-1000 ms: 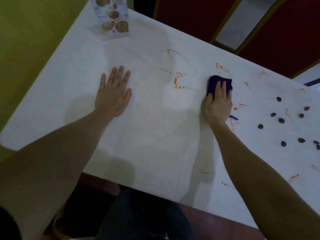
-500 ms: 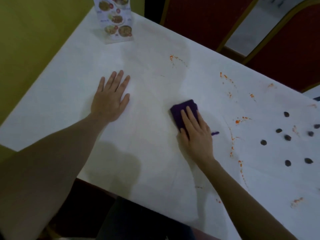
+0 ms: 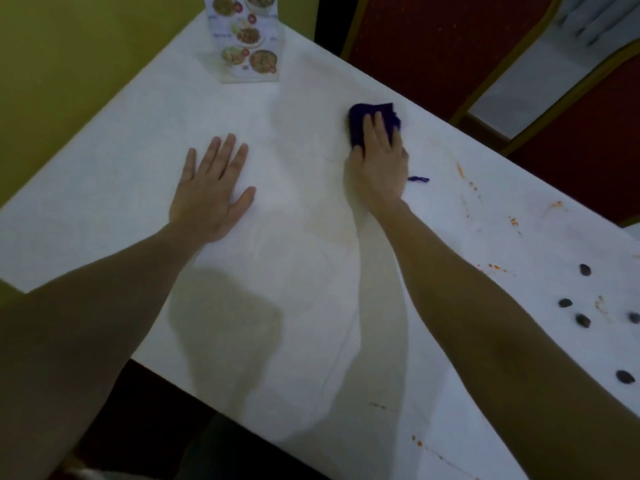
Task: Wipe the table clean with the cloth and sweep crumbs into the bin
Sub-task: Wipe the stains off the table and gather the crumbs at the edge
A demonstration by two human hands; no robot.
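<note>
A purple cloth (image 3: pixel 360 121) lies bunched on the white table (image 3: pixel 304 323) near its far edge. My right hand (image 3: pixel 379 164) presses down on the cloth, fingers over its near half. A loose purple thread (image 3: pixel 418 179) trails beside the wrist. My left hand (image 3: pixel 211 192) rests flat on the table, fingers spread, holding nothing. Orange smears (image 3: pixel 465 183) streak the table to the right of the cloth. Several dark crumbs (image 3: pixel 583 320) lie at the right edge. No bin is in view.
A standing menu card (image 3: pixel 247 43) with food pictures sits at the table's far left corner. Red chairs with gold frames (image 3: pixel 433 43) stand behind the table. A yellow-green wall (image 3: pixel 69 64) runs along the left side. My dark trousers show below the near edge.
My right hand has carried the cloth from the table's middle up toward the far edge. The orange marks in the centre are gone. My left hand stays flat in place.
</note>
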